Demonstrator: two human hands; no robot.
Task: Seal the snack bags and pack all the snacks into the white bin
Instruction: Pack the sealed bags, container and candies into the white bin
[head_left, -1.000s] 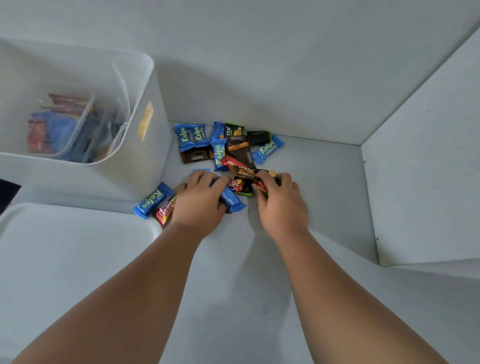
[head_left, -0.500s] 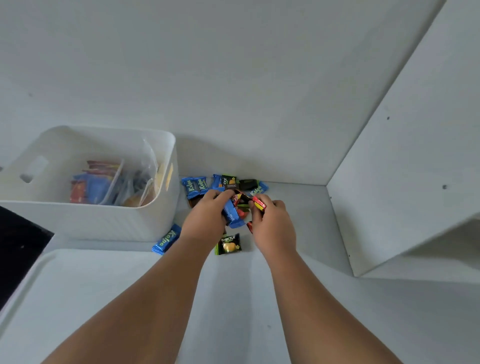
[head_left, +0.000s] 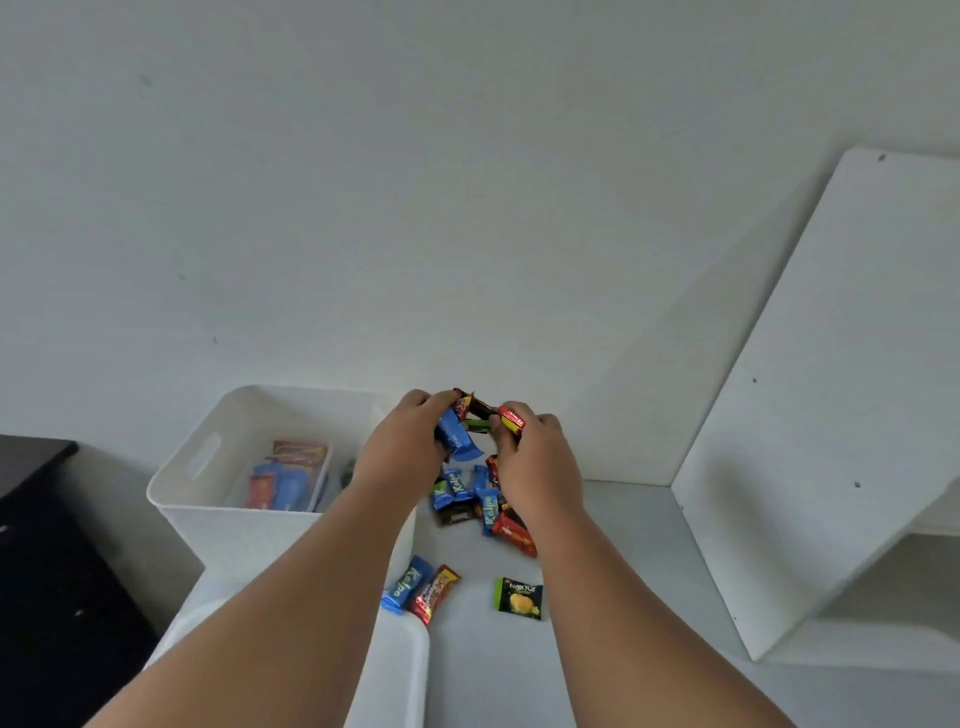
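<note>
Raised off the worktop (head_left: 602, 582) since a moment ago, our left hand (head_left: 400, 452) and right hand (head_left: 540, 465) each grip snack bars (head_left: 470, 418), pressed close, likely so none spills before the white bin (head_left: 244, 535).

snack wrappers (head_left: 460, 440): glossy plastic film | bin (head_left: 234, 540): white matt plastic, finely textured wall | tabletop (head_left: 644, 561): smooth, matt

Loose snacks (head_left: 457, 439) are being held above a pile (head_left: 467, 501) on the counter (head_left: 613, 561), right of the bin (head_left: 234, 535) holding bags (head_left: 288, 475).
</note>
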